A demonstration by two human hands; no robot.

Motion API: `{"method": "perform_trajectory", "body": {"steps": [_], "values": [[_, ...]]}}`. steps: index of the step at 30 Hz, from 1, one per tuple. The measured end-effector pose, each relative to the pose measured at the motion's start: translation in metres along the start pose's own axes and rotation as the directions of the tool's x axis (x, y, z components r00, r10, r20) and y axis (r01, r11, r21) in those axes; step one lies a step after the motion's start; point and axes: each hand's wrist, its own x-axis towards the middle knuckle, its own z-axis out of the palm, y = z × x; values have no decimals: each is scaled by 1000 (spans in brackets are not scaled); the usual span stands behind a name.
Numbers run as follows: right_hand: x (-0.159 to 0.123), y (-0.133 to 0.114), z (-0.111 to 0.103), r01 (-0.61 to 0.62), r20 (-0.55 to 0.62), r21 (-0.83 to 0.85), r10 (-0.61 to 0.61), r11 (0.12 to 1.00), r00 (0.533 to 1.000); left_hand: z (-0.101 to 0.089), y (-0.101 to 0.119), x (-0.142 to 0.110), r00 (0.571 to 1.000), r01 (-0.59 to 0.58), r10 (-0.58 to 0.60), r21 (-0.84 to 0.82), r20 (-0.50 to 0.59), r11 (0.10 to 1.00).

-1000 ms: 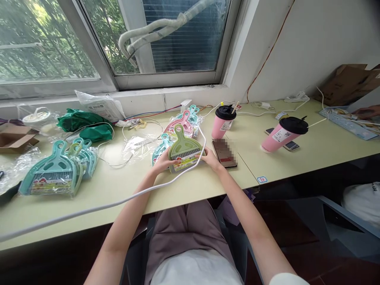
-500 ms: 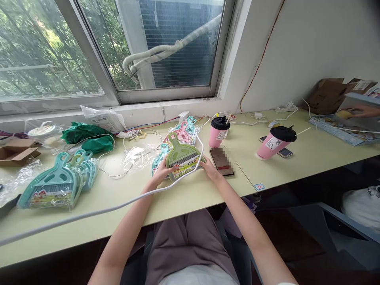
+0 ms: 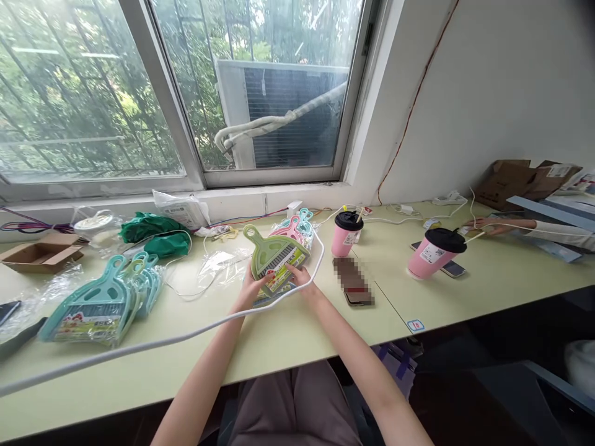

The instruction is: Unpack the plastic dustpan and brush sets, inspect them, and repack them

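Observation:
A green dustpan-and-brush set [image 3: 277,254] with a printed label is held tilted above the table, its handle towards the upper left. My left hand [image 3: 253,287] grips its lower left corner, thumb on the front. My right hand [image 3: 303,279] holds the lower right side, fingers on the label. Just under it, part of a blue piece shows, mostly hidden. Behind lie pink and light-blue dustpan sets [image 3: 297,224], partly covered by the green one. On the left, several wrapped teal dustpan sets [image 3: 93,303] lie in a pile.
A white cable [image 3: 195,332] crosses in front of my forearms and by my right hand. Right of my hands are a phone [image 3: 354,282] and two pink cups [image 3: 341,238]. A green plastic bag [image 3: 153,232] and a cardboard box [image 3: 41,254] lie left. Another person's hand [image 3: 495,225] reaches in at right.
The green dustpan set has tilted and shifted slightly left in my hands; my right fingers now lie on its label. The view has tipped upward. At right, the other person's hand has moved left.

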Motion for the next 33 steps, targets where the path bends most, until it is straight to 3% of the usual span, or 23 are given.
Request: {"method": "perform_trajectory", "body": {"steps": [6,13,21,24,26,28,31,32,33], "values": [[5,5,1,25,-42,31,-24,999,999,1,2,0,1000,-15,15,35,9,999],[-10,4,4,-22,86,105,13,994,996,8,-3,-6,1000,-21,20,49,10,999],[-10,6,7,-24,-29,81,27,996,999,16,1,-10,995,-103,100,144,27,984],[-11,0,4,-26,-68,126,35,992,997,16,9,-18,997,-50,42,122,65,991],[-13,-4,2,-23,-94,154,38,988,995,5,17,-24,998,-55,53,152,16,987],[-15,-7,1,-25,-112,162,43,987,993,-19,26,-30,969,-147,198,302,-146,942],[-18,-9,2,-45,-99,166,62,985,993,-73,38,-31,833,-182,444,593,-331,784],[-19,-8,3,-56,-78,176,71,983,994,-93,40,-30,827,-156,473,685,-304,712],[-20,-8,4,-70,-50,187,81,980,995,-111,40,-29,856,-143,467,767,-222,625]]}}
